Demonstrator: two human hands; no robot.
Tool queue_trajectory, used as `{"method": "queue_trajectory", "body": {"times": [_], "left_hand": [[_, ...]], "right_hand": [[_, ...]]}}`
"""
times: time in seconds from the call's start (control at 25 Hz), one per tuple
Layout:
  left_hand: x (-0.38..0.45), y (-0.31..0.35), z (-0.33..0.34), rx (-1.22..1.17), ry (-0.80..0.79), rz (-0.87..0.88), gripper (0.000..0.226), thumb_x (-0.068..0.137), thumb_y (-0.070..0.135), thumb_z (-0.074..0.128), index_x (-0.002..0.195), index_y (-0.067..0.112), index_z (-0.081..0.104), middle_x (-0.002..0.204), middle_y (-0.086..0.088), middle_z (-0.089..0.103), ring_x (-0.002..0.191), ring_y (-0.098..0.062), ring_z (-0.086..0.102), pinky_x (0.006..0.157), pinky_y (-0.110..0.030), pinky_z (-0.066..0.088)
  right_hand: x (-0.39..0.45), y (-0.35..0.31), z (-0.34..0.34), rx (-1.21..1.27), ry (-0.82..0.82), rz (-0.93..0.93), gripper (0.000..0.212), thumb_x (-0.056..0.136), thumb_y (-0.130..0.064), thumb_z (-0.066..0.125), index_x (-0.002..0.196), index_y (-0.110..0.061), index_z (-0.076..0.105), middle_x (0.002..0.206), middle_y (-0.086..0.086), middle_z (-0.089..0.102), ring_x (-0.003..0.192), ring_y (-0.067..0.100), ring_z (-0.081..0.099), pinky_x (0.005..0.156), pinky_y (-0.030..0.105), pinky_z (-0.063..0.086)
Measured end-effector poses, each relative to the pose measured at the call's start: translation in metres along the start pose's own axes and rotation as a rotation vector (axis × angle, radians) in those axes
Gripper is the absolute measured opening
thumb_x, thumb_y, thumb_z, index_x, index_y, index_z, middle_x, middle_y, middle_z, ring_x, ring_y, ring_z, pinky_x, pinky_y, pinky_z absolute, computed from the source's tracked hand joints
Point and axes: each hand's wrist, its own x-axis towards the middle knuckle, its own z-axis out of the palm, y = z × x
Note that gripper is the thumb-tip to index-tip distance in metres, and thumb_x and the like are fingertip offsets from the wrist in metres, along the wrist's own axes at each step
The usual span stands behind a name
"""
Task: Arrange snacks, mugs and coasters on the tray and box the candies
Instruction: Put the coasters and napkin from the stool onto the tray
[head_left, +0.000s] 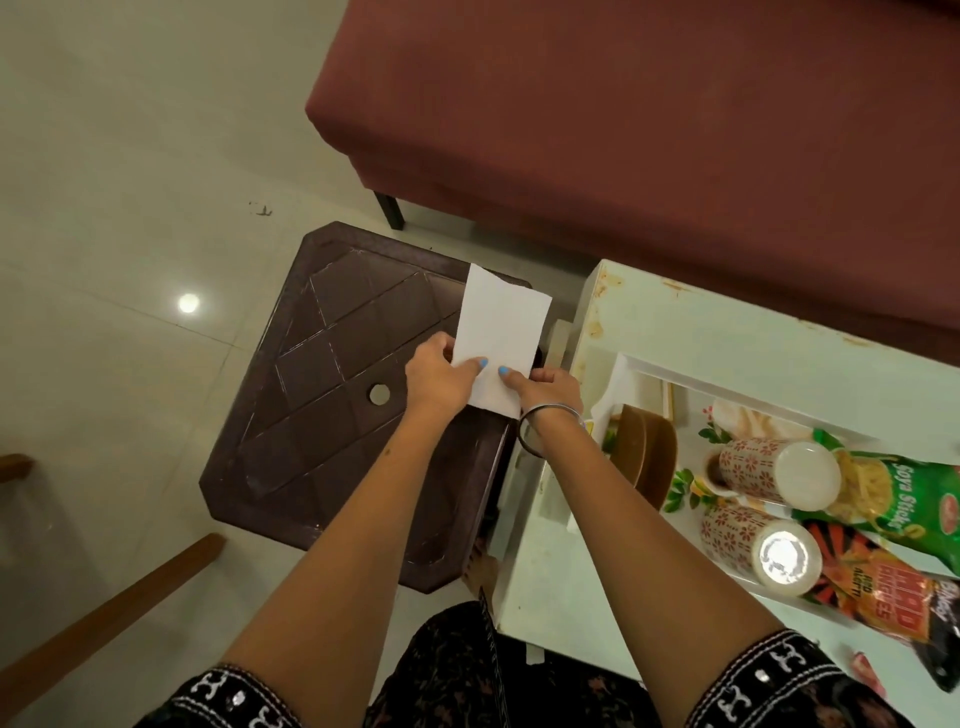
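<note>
I pinch a white paper napkin (501, 338) between my left hand (441, 376) and right hand (550, 392), above a brown stool (332, 395); to my right the tray (639, 366) holds mugs (753, 470) and snack packets (904, 499) on a white table (727, 322); beyond, a maroon sofa (649, 130) on pale tiles (130, 182).

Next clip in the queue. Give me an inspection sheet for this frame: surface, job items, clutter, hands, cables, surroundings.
Surface: white table with chipped, stained edges; dark brown plastic stool beside it, bare on top.
Job's things: floral tray holds two patterned mugs, brown coasters, a green Soya Sticks packet and an orange snack packet. Candies and box: not made out.
Clutter: small red item at the table's near edge, unclear.
Grippers: left hand and right hand both pinch a folded white paper napkin above the stool.
Cables: nothing seen.
Surroundings: maroon sofa, pale tiled floor, wooden furniture at left.
</note>
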Motion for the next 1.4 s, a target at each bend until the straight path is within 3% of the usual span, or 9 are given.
{"method": "queue_trajectory", "body": {"times": [0.12, 0.28, 0.4, 0.52, 0.6, 0.72, 0.88, 1.08, 1.4], "left_hand": [[-0.016, -0.003, 0.002, -0.034, -0.057, 0.039, 0.019, 0.08, 0.019, 0.068, 0.088, 0.01, 0.053, 0.103, -0.013, 0.065, 0.085, -0.018, 0.055, 0.055, -0.018, 0.038], [-0.053, -0.005, 0.016, -0.075, -0.087, 0.071, 0.011, 0.083, 0.015, 0.064, 0.089, 0.009, 0.058, 0.097, -0.008, 0.066, 0.081, -0.016, 0.057, 0.05, -0.012, 0.037], [-0.085, -0.003, 0.036, -0.088, -0.153, 0.146, 0.015, 0.084, 0.014, 0.061, 0.097, 0.008, 0.064, 0.099, -0.009, 0.069, 0.083, -0.017, 0.062, 0.06, -0.017, 0.046], [-0.114, 0.003, 0.064, 0.012, -0.226, 0.277, 0.021, 0.087, 0.013, 0.056, 0.104, 0.007, 0.067, 0.102, -0.011, 0.07, 0.082, -0.017, 0.062, 0.068, -0.021, 0.047], [-0.13, 0.006, 0.086, 0.104, -0.256, 0.33, 0.022, 0.088, 0.014, 0.054, 0.105, 0.005, 0.066, 0.106, -0.014, 0.065, 0.088, -0.023, 0.061, 0.077, -0.028, 0.05], [-0.146, 0.008, 0.118, 0.171, -0.305, 0.338, 0.023, 0.089, 0.018, 0.056, 0.106, 0.007, 0.067, 0.108, -0.014, 0.061, 0.095, -0.026, 0.06, 0.088, -0.03, 0.051], [-0.154, 0.005, 0.143, 0.225, -0.304, 0.318, 0.022, 0.088, 0.015, 0.057, 0.105, 0.008, 0.068, 0.108, -0.013, 0.065, 0.094, -0.026, 0.063, 0.083, -0.027, 0.05], [-0.156, -0.01, 0.155, 0.275, -0.309, 0.281, 0.025, 0.087, 0.004, 0.054, 0.11, 0.006, 0.065, 0.109, -0.014, 0.067, 0.096, -0.028, 0.063, 0.088, -0.029, 0.05], [-0.163, -0.017, 0.161, 0.17, -0.219, 0.195, 0.008, 0.088, 0.005, 0.055, 0.092, 0.011, 0.055, 0.094, -0.009, 0.062, 0.079, -0.019, 0.055, 0.084, -0.036, 0.053]], "right_hand": [[-0.004, 0.006, -0.019, 0.162, -0.097, 0.044, 0.02, 0.073, -0.017, 0.075, 0.074, -0.015, 0.055, 0.098, 0.01, 0.064, 0.095, 0.028, 0.063, 0.08, 0.039, 0.056], [-0.026, 0.016, -0.055, 0.101, -0.229, 0.028, 0.026, 0.075, -0.009, 0.073, 0.092, -0.01, 0.053, 0.108, 0.01, 0.062, 0.097, 0.028, 0.062, 0.079, 0.04, 0.056], [-0.044, 0.034, -0.085, -0.118, -0.033, -0.165, 0.03, 0.073, -0.017, 0.075, 0.092, -0.013, 0.051, 0.098, 0.006, 0.061, 0.092, 0.025, 0.06, 0.081, 0.037, 0.053], [-0.066, 0.059, -0.113, -0.203, 0.198, -0.272, 0.023, 0.077, -0.018, 0.069, 0.084, -0.014, 0.048, 0.079, 0.001, 0.056, 0.074, 0.022, 0.055, 0.059, 0.025, 0.041], [-0.073, 0.076, -0.129, -0.223, 0.291, -0.279, 0.019, 0.081, -0.018, 0.065, 0.083, -0.015, 0.046, 0.077, 0.002, 0.055, 0.071, 0.025, 0.054, 0.058, 0.027, 0.039], [-0.07, 0.098, -0.143, -0.223, 0.37, -0.244, 0.014, 0.083, -0.015, 0.061, 0.087, -0.014, 0.048, 0.078, 0.004, 0.055, 0.075, 0.034, 0.061, 0.066, 0.043, 0.054], [-0.057, 0.117, -0.156, -0.267, 0.319, -0.238, 0.018, 0.085, -0.009, 0.057, 0.103, -0.008, 0.057, 0.086, 0.011, 0.064, 0.071, 0.025, 0.056, 0.068, 0.033, 0.052], [-0.041, 0.137, -0.155, -0.351, 0.234, -0.227, 0.035, 0.081, 0.001, 0.055, 0.114, -0.01, 0.058, 0.1, 0.02, 0.063, 0.092, 0.031, 0.058, 0.071, 0.022, 0.034], [-0.035, 0.146, -0.14, -0.26, 0.322, -0.115, 0.014, 0.079, -0.007, 0.063, 0.092, -0.008, 0.065, 0.092, 0.009, 0.071, 0.088, 0.026, 0.065, 0.068, 0.021, 0.039]]}}
